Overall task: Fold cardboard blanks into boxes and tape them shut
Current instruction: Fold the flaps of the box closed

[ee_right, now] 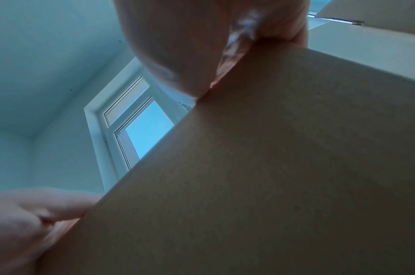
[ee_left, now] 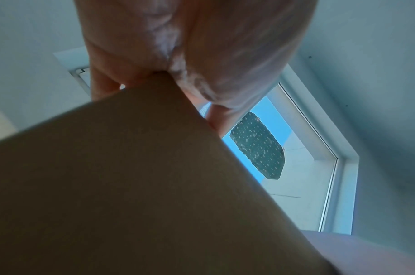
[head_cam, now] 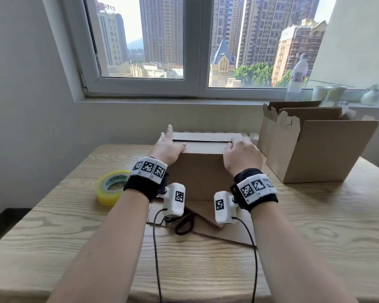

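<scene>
Both hands are pressing down on the box (head_cam: 200, 169) in the middle of the table (head_cam: 315, 226): the left hand (head_cam: 170, 148) is lying fairly flat over the top left corner, thumb on the near flap and fingers stretched out, so that grip is released rather than clenched; the right hand (head_cam: 242, 155) is cupping the top right corner, fingers bending over the edge and grasping it. The flaps are lying closed with a seam running across the top, no tape visible on it, so I judge the folding of this box is finishing and the sealing is next. That calls for one hand keeping the flaps down while the other goes for the tape roll (head_cam: 112, 187), sitting just left of the left wrist. Scissors (head_cam: 185, 224) are lying on a flat cardboard sheet (head_cam: 228, 226) near the forearms. Two open boxes (head_cam: 315, 149) are crowding the right side, close to the right hand, so the free room is lying to the left and near edge.
</scene>
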`<action>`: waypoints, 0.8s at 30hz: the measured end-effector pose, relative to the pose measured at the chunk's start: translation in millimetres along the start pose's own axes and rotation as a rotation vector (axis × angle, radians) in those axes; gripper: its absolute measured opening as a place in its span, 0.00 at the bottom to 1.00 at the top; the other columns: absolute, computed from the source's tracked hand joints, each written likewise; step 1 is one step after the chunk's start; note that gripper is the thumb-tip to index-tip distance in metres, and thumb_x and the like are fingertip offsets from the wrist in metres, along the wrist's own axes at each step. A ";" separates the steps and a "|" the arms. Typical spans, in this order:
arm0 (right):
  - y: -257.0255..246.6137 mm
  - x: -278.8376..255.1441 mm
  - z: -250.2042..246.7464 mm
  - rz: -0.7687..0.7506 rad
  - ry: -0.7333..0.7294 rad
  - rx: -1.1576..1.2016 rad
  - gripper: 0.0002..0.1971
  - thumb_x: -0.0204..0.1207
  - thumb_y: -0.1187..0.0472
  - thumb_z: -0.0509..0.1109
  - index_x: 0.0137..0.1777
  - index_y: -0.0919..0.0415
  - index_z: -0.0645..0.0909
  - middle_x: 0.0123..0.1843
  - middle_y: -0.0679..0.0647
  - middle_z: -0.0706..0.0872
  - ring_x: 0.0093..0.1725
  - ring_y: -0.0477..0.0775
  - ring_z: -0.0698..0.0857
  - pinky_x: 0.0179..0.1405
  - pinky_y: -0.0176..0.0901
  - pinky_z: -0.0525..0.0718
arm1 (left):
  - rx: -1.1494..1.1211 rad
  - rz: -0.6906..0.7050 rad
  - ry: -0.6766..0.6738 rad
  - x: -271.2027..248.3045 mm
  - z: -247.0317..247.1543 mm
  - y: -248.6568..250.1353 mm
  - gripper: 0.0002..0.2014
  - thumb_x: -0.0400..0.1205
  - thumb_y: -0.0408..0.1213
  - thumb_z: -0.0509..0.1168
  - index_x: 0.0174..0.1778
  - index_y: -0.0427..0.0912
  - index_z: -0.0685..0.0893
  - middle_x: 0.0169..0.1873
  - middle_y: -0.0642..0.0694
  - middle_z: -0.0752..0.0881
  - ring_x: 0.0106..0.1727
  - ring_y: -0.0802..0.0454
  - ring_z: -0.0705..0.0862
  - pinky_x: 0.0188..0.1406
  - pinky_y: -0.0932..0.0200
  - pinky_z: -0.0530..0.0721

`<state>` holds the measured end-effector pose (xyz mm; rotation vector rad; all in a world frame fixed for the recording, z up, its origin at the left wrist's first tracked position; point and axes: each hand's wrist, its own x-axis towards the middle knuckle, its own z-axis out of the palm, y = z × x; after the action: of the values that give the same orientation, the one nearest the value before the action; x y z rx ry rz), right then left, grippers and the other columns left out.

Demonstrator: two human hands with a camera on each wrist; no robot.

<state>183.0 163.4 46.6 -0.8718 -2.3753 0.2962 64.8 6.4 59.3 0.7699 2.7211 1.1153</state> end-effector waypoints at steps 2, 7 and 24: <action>-2.1 -0.4 -0.4 -0.002 -0.034 -0.055 0.20 0.84 0.56 0.52 0.60 0.64 0.84 0.65 0.67 0.81 0.62 0.69 0.82 0.56 0.51 0.79 | 0.057 0.030 -0.043 -3.8 -2.6 0.8 0.34 0.90 0.47 0.55 0.87 0.50 0.45 0.86 0.38 0.46 0.87 0.48 0.43 0.82 0.54 0.46; -3.1 0.0 -7.3 -0.007 -0.164 -0.175 0.25 0.86 0.53 0.48 0.69 0.61 0.82 0.87 0.62 0.60 0.72 0.66 0.77 0.63 0.53 0.76 | 0.198 0.032 -0.089 1.5 -4.9 0.4 0.32 0.89 0.52 0.54 0.87 0.57 0.46 0.86 0.46 0.38 0.87 0.45 0.41 0.84 0.38 0.44; -42.1 -11.4 13.8 -0.254 -0.115 -0.223 0.26 0.83 0.51 0.47 0.55 0.63 0.85 0.58 0.61 0.86 0.60 0.63 0.82 0.62 0.53 0.74 | 0.507 0.165 -0.085 -3.2 -2.3 -7.6 0.24 0.91 0.43 0.41 0.85 0.45 0.60 0.86 0.49 0.53 0.87 0.51 0.48 0.85 0.45 0.48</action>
<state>160.0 123.9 46.8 -0.6535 -2.6286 -0.0208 63.8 -1.3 55.5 1.0875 2.9355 0.3877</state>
